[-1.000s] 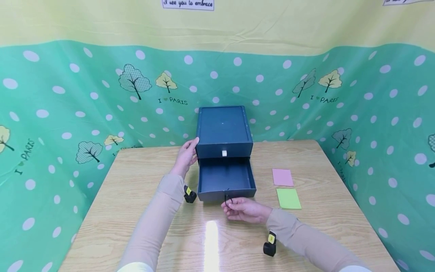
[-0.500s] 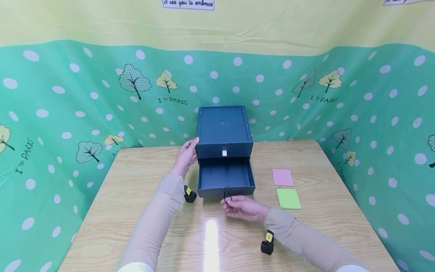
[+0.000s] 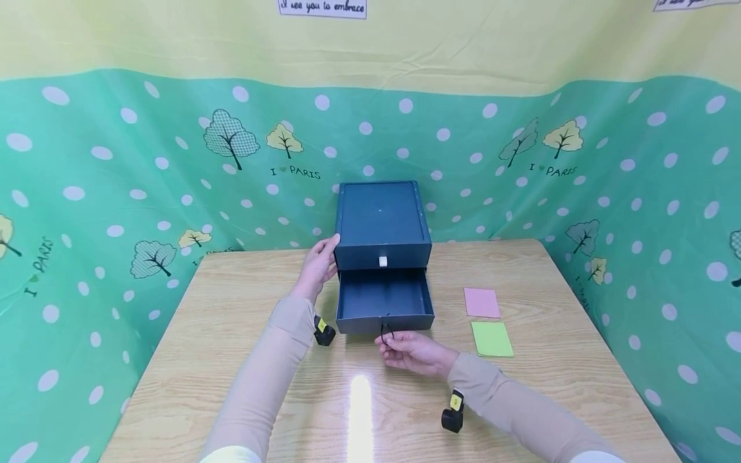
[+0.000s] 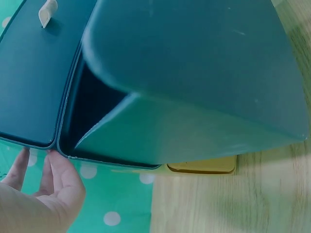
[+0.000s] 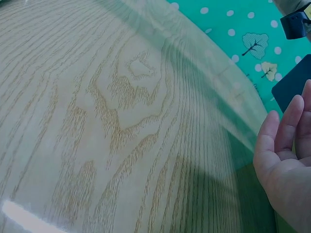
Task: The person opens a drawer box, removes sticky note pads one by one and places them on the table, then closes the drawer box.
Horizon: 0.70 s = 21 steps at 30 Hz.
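Note:
A dark blue drawer box [image 3: 382, 215] stands at the back of the table. Its upper drawer, with a white pull [image 3: 383, 261], is closed, while the lower drawer [image 3: 384, 299] is pulled well out with its bare inside showing. My left hand [image 3: 315, 269] steadies the box's left side; in the left wrist view its straight fingers [image 4: 62, 170] touch the edge. At the lower drawer's front, my right hand [image 3: 418, 353] pinches a black cord loop [image 3: 384, 334] between thumb and fingers. The right wrist view shows that hand's fingers only partly, without the cord.
Right of the box lie a pink square of paper [image 3: 482, 302] and a green square [image 3: 492, 339] on the wooden table [image 3: 231, 302]. A yellow part [image 4: 204, 165] shows beneath the box in the left wrist view. Dotted green curtains [image 3: 173, 148] surround the table.
The lower drawer has slid slightly inward, toward the box. My right hand has moved a little away from me with the cord. The left hand stays in place.

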Available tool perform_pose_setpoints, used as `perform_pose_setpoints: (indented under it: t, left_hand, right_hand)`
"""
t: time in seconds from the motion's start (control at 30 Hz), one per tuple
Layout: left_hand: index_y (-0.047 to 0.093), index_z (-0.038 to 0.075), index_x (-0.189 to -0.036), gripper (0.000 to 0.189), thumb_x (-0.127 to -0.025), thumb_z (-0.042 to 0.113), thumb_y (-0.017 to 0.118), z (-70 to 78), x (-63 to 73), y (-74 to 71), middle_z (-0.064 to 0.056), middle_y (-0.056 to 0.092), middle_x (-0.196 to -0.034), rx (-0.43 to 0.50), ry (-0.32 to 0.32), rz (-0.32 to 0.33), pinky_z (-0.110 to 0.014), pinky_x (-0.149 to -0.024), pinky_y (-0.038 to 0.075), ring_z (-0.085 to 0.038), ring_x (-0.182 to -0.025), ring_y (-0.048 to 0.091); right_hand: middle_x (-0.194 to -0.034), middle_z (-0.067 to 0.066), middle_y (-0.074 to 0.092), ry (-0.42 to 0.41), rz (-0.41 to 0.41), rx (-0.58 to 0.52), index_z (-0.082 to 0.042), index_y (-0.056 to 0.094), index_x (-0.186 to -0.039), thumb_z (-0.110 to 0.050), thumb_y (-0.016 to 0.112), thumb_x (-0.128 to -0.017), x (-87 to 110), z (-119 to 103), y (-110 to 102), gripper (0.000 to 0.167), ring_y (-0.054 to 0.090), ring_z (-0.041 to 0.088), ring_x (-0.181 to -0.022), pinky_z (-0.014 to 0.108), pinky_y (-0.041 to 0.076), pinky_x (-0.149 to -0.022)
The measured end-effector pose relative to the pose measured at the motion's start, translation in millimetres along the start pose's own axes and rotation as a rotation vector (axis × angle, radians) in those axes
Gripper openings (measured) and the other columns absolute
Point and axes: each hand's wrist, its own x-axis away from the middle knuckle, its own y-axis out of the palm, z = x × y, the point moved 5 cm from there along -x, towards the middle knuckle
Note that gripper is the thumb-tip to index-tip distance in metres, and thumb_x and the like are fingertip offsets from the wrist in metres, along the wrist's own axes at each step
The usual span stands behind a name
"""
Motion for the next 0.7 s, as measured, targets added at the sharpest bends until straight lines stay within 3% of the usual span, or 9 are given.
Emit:
perform_pose_setpoints:
  t: [0.4, 0.7]
  left_hand:
    - [0.049, 0.012, -0.133, 0.050, -0.094, 0.042, 0.054, 0.9, -0.9, 0.4, -0.005, 0.049, -0.126, -0.001, 0.005, -0.005, -0.038, -0.101, 0.041, -0.022, -0.113, 0.049]
    - [0.048, 0.012, -0.135, 0.052, -0.094, 0.043, 0.054, -0.1, 0.2, -0.4, -0.008, 0.047, -0.134, -0.006, 0.005, -0.006, -0.041, -0.103, 0.039, -0.025, -0.121, 0.047]
  right_hand:
    - [-0.094, -0.003, 0.064, -0.034, 0.069, -0.011, 0.005, 0.050, -0.129, -0.017, 0.047, -0.100, -3.9, -7.5, -2.0, 0.036, 0.059, 0.009, -0.091, 0.035, 0.043, -0.103]
    - [-0.094, -0.002, 0.063, -0.028, 0.079, -0.029, 0.004, 0.051, -0.128, -0.016, 0.045, -0.101, -7.6, -7.3, -3.4, 0.034, 0.059, 0.009, -0.091, 0.036, 0.041, -0.105]
